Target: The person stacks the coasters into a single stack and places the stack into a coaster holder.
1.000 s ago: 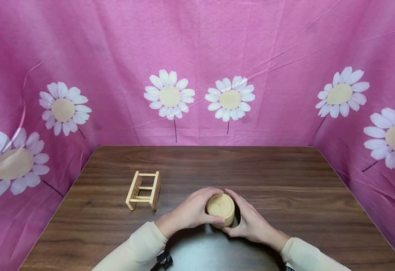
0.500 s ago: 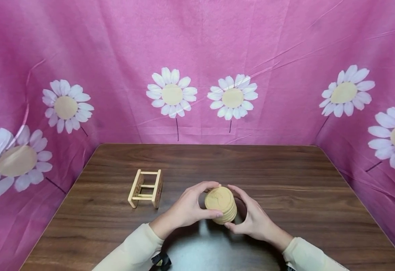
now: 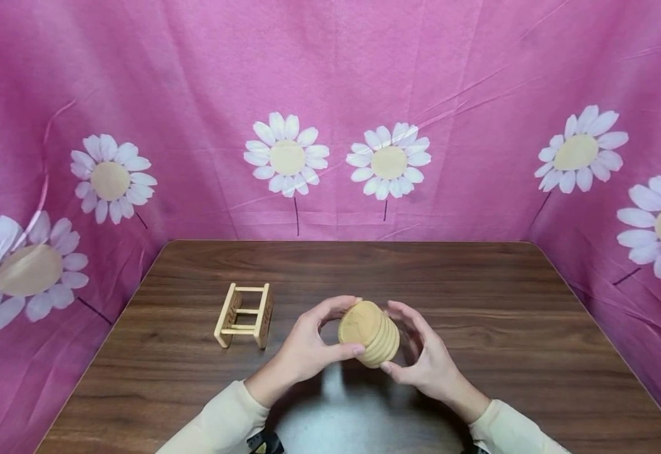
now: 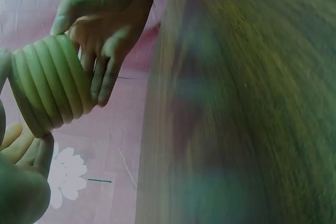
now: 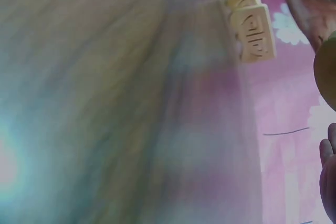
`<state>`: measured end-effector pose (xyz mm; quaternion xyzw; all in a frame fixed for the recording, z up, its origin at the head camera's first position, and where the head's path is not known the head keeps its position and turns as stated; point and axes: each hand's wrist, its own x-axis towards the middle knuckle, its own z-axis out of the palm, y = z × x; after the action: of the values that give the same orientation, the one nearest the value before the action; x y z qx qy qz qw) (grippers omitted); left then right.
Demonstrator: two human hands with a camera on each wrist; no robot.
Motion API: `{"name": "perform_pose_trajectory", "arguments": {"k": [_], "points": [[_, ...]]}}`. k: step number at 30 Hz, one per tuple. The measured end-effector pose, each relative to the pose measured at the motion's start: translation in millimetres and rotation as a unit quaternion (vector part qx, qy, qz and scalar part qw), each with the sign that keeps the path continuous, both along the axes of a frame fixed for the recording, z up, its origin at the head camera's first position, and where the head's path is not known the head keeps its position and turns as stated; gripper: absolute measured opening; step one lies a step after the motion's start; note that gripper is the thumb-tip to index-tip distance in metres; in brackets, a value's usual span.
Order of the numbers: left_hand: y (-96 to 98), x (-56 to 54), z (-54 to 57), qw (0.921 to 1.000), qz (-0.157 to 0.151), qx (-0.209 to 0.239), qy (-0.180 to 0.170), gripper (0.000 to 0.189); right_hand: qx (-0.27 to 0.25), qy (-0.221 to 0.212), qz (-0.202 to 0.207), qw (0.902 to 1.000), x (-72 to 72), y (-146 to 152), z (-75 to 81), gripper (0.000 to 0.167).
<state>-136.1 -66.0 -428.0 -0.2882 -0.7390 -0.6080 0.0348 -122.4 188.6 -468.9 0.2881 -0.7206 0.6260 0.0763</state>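
Between the two hands, a stack of several round wooden coasters (image 3: pixel 367 331) is held above the table, tilted so its top face leans left. My left hand (image 3: pixel 307 343) grips it by the left end, thumb at the front and fingers behind. On the other end, my right hand (image 3: pixel 432 356) holds it between thumb and fingers. Seen from the left wrist, the coasters (image 4: pixel 50 85) lie face to face with their ridged rims in a row. Only a sliver of the stack (image 5: pixel 326 77) enters the right wrist view.
A small wooden rack (image 3: pixel 244 315) with thin crossbars stands on the brown wooden table (image 3: pixel 477 284), left of the hands. Its carved side panel (image 5: pixel 254 32) shows in the right wrist view. Pink cloth (image 3: pixel 330 63) with printed daisies hangs behind and beside the table.
Both hands have raised the coaster stack and tipped it from nearly upright toward its side, the top face turning left. The rack has stayed in place.
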Motion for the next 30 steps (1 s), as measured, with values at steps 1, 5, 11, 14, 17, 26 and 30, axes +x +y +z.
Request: {"name": "perform_pose_trajectory", "arguments": {"k": [1,5,11,14,17,26,30], "points": [[-0.2,0.4,-0.2,0.9999,-0.001,0.015,-0.003,0.068,-0.012,-0.006,0.001,0.9999,0.3,-1.0,1.4,0.098],[-1.5,2.0,-1.4,0.998,-0.003,0.062,-0.011,0.068,-0.082,-0.035,0.014,0.9959,0.1,-6.6,4.4,0.093],[-4.7,3.0,-3.6,0.9919,-0.009,0.125,-0.021,0.067,-0.201,-0.032,0.054,0.9776,-4.8,-18.1,4.3,0.08],[-7.1,4.1,-4.8,0.9873,-0.012,0.155,-0.032,0.07,-0.224,-0.036,0.058,0.9723,-5.7,-24.2,7.3,0.077],[-10.0,4.9,-4.6,0.9845,-0.009,0.172,-0.032,0.072,-0.237,-0.048,0.058,0.9686,-5.8,-29.9,11.8,0.078],[-29.2,2.8,1.7,0.9864,-0.007,0.163,-0.024,0.073,-0.233,-0.035,0.057,0.9702,-10.7,-47.0,20.7,0.081],[-42.0,3.9,3.8,0.9879,-0.013,0.151,-0.031,0.071,-0.208,-0.019,0.053,0.9765,-12.6,-55.5,21.7,0.079]]}}
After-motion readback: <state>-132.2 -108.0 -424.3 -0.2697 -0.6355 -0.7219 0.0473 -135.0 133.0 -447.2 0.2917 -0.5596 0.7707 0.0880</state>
